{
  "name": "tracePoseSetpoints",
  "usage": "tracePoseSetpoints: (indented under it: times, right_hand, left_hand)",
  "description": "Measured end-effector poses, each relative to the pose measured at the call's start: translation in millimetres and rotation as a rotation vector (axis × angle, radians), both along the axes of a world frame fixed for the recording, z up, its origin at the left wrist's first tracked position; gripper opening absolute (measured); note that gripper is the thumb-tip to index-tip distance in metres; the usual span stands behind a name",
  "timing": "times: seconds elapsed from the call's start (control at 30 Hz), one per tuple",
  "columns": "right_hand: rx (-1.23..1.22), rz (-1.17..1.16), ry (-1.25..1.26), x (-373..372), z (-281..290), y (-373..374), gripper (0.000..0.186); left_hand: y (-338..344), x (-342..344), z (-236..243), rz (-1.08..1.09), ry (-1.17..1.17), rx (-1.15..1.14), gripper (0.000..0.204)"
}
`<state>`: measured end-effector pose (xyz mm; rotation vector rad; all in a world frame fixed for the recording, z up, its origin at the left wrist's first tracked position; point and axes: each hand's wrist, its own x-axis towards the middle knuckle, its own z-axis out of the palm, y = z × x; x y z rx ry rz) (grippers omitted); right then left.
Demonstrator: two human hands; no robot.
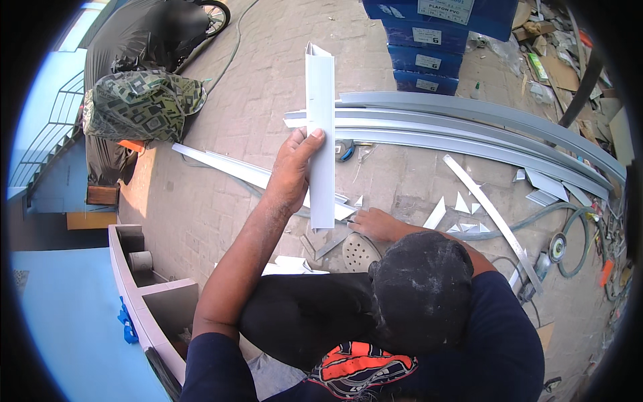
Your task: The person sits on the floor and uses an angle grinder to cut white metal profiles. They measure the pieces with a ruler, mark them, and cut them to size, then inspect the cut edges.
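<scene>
My left hand is closed around a length of white angled plastic trim. It holds the piece upright, thumb against its near face; its top end is cut at a slant. Low beside my shoe, which is perforated and beige, my right hand is closed, palm down. Its fingertips meet the end of a metal square near the ground; what they pinch, if anything, I cannot make out. Behind the held piece lies a tape measure.
Long white-grey strips curve across the paving at the right. Triangular offcuts lie scattered near an angle grinder with a cable. Blue boxes are stacked at the back. A covered motorbike stands at the left.
</scene>
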<state>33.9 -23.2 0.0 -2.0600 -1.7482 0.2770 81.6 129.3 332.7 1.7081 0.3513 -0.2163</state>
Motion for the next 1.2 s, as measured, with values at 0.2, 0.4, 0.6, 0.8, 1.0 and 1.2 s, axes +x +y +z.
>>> tracePoseSetpoints:
  times: [0.2, 0.4, 0.6, 0.8, 1.0, 1.2]
  right_hand:
    - [0.178, -0.038, -0.013, 3.3, 17.6, 5.4, 0.028]
    - [0.449, -0.369, 0.345, 56.5, 145.8, -47.1, 0.012]
    - [0.448, -0.161, -0.241, 97.1, 358.7, -169.9, 0.013]
    - [0.466, -0.247, -0.534, 80.9, 463.4, -213.1, 0.023]
    - [0.744, -0.938, -0.227, 59.1, 448.0, -259.8, 0.062]
    - [0.481, -0.795, 0.090, 20.9, 389.3, -265.1, 0.065]
  left_hand:
    - [8.0, -3.8, -0.3, 0.074, 0.017, -0.071, 0.069]
    - [50.7, -26.6, 16.6, 0.036, -0.151, 0.015, 0.066]
    - [40.0, -43.6, 33.7, -0.359, 0.050, -0.590, 0.086]
    - [-68.9, -24.8, 39.3, -0.850, 0.005, -0.725, 0.098]
    - [-139.5, -13.1, 92.1, -0.596, -0.267, -0.859, 0.073]
    - [-176.7, -2.5, 152.8, -0.378, -0.503, -1.041, 0.069]
